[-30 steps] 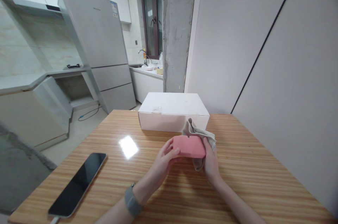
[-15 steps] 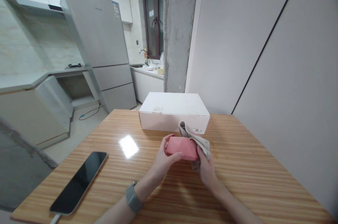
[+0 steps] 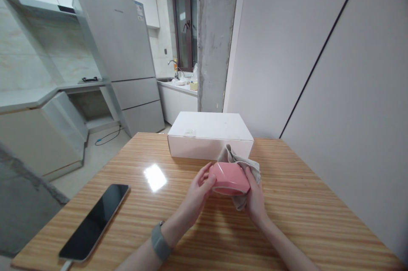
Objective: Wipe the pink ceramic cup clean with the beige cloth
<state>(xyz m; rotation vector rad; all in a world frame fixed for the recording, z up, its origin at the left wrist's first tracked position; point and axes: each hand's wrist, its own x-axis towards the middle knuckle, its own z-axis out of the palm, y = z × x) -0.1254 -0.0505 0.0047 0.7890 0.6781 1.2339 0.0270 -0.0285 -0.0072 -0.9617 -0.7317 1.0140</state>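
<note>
A glossy pink bowl (image 3: 230,177) with faceted sides is held above the table, tilted so that a pale-edged ring shows along its lower side. My left hand (image 3: 199,190) grips its left end, thumb on the near face and fingers behind. At the other end, my right hand (image 3: 255,196) is closed on a grey cloth (image 3: 253,164) and presses it against the bowl. The cloth bunches up behind the bowl, and one corner hangs below it. The far side of the bowl and some fingertips are hidden.
Just beyond my hands, a white box (image 3: 210,126) lies on the wooden table (image 3: 153,215). A black-screened phone (image 3: 95,222) with a white cable (image 3: 66,265) lies at the left. A pale wall (image 3: 318,92) runs along the right, and a fridge (image 3: 117,37) stands farther back.
The bowl has moved slightly to the right and turned, so its pale-edged ring now shows. Both hands and the cloth have shifted right with it.
</note>
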